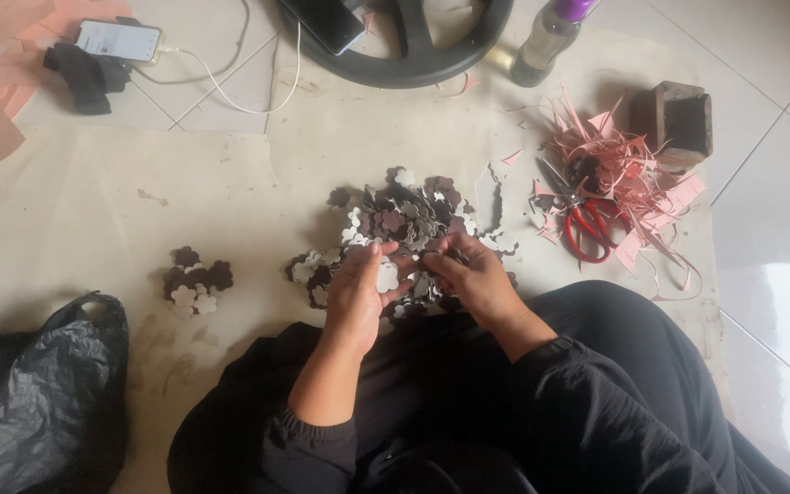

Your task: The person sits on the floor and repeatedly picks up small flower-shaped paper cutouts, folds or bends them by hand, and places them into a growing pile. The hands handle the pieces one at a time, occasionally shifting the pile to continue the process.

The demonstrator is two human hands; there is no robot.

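At mat centre, sorting flower cutouts (404, 220): left hand (356, 297) pinching a white cutout (386, 276), right hand (473, 279) fingering the heap, grip unclear; separating next piece probably needs care.

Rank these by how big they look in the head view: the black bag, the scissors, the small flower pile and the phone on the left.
1. black bag, largest by far
2. scissors
3. small flower pile and phone: too close to rank, and the phone lies farther from the camera.
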